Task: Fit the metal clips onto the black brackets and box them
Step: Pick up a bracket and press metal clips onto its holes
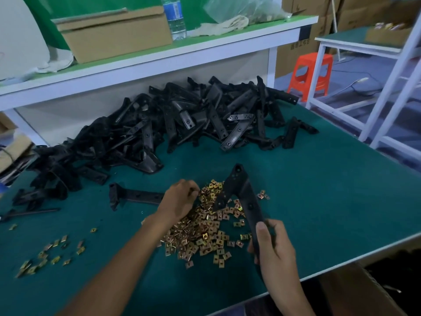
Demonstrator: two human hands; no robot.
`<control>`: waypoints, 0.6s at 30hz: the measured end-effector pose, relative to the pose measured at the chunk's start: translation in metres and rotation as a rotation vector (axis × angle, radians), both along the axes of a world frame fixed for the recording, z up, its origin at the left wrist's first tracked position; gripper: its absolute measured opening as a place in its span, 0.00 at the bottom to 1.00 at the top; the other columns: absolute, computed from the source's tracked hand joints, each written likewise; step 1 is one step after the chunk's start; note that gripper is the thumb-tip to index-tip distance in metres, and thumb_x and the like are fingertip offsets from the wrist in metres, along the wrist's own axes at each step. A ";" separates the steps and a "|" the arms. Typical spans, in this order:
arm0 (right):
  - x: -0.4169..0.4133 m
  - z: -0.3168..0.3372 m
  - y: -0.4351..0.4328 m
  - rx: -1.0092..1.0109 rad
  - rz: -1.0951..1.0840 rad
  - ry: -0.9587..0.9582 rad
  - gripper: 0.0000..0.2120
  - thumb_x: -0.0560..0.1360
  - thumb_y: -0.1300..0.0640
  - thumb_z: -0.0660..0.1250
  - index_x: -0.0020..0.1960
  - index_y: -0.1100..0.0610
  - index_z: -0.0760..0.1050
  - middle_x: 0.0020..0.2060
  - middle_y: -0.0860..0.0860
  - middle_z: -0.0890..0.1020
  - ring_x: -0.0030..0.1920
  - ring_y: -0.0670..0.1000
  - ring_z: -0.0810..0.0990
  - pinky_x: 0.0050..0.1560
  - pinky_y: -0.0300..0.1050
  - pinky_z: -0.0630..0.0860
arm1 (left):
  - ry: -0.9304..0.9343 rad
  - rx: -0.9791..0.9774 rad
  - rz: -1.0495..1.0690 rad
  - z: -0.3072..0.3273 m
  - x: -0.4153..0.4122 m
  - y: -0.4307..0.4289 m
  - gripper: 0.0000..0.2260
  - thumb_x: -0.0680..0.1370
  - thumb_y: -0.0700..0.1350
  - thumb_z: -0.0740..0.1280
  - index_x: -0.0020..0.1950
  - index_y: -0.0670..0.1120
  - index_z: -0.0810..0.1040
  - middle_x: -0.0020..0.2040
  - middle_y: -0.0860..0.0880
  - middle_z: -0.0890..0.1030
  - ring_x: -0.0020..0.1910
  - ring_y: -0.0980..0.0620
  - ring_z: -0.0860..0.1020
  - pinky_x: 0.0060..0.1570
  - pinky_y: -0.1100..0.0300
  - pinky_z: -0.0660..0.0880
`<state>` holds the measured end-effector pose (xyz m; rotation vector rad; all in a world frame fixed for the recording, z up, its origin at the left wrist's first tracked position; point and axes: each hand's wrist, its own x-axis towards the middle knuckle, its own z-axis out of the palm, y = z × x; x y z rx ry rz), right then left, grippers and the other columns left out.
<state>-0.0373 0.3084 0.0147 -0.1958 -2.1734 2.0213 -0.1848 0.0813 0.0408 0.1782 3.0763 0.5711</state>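
A heap of small brass-coloured metal clips lies on the green table in front of me. My right hand grips the near end of a black angled bracket, which rises over the clip heap. My left hand reaches into the far side of the heap with its fingers curled down among the clips; whether it holds one is hidden. A second black bracket lies flat on the table, just left of my left hand.
A large pile of black brackets fills the back of the table under a white shelf. Loose clips are scattered at the near left. An open cardboard box sits below the table's near right edge. An orange stool stands beyond.
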 end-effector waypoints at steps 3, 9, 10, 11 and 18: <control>-0.001 -0.004 0.000 0.021 -0.006 0.000 0.10 0.76 0.33 0.57 0.49 0.36 0.72 0.33 0.51 0.83 0.29 0.46 0.77 0.31 0.45 0.73 | -0.033 0.041 -0.002 -0.002 0.003 0.000 0.10 0.84 0.47 0.63 0.63 0.48 0.80 0.58 0.46 0.79 0.57 0.46 0.79 0.60 0.54 0.73; 0.001 -0.003 0.001 0.025 0.026 -0.006 0.09 0.75 0.33 0.60 0.50 0.34 0.73 0.32 0.51 0.81 0.30 0.45 0.77 0.35 0.50 0.74 | -0.120 0.108 0.034 0.007 0.004 0.002 0.02 0.82 0.46 0.67 0.53 0.49 0.76 0.50 0.50 0.78 0.52 0.49 0.78 0.53 0.56 0.73; 0.001 -0.003 0.001 0.028 0.035 -0.007 0.09 0.75 0.33 0.61 0.51 0.34 0.73 0.32 0.50 0.81 0.30 0.44 0.76 0.35 0.50 0.74 | -0.123 0.131 0.045 0.008 0.008 0.002 0.02 0.82 0.46 0.66 0.53 0.49 0.74 0.49 0.50 0.78 0.50 0.50 0.78 0.52 0.55 0.74; 0.002 -0.002 0.002 0.033 0.043 -0.007 0.09 0.75 0.32 0.61 0.51 0.34 0.73 0.31 0.50 0.81 0.30 0.44 0.76 0.35 0.49 0.74 | -0.111 0.183 0.063 0.010 0.013 0.002 0.02 0.83 0.46 0.65 0.53 0.48 0.74 0.47 0.50 0.79 0.47 0.50 0.78 0.50 0.54 0.74; 0.005 0.001 0.001 0.083 0.057 0.001 0.10 0.74 0.33 0.61 0.51 0.35 0.73 0.31 0.50 0.80 0.27 0.43 0.74 0.30 0.40 0.70 | -0.017 0.654 0.071 0.037 0.073 0.008 0.07 0.80 0.45 0.71 0.51 0.59 0.82 0.48 0.60 0.85 0.48 0.62 0.82 0.48 0.68 0.77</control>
